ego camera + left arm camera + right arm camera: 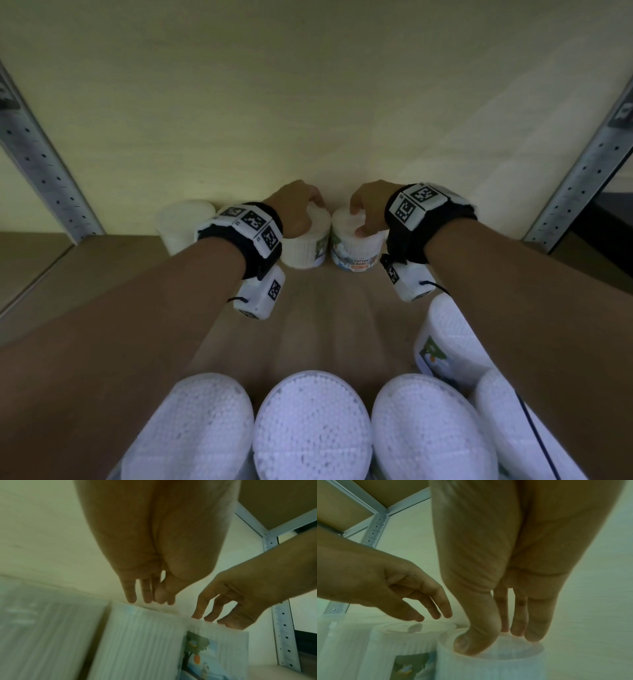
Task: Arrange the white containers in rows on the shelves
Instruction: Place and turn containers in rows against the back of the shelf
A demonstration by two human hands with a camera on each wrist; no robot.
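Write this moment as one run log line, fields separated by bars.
left hand: fingertips over left container lid | right hand: fingertips on right container lid | containers: side by side at wall

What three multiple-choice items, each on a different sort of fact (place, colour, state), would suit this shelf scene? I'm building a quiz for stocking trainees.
1. Where do the two containers under the hands stand?
A. At the shelf's front edge
B. At the back of the shelf, by the wall
C. On the floor

2. What colour are the perforated shelf uprights?
A. Red
B. Blue
C. Grey

3. What is the right hand doing?
A. Resting thumb and fingertips on a container's lid
B. Holding a container in the air
C. Hanging idle, away from the shelf

Answers: B, since both containers stand by the wall; C, since the upright is grey metal; A, since the right hand touches the lid from above.
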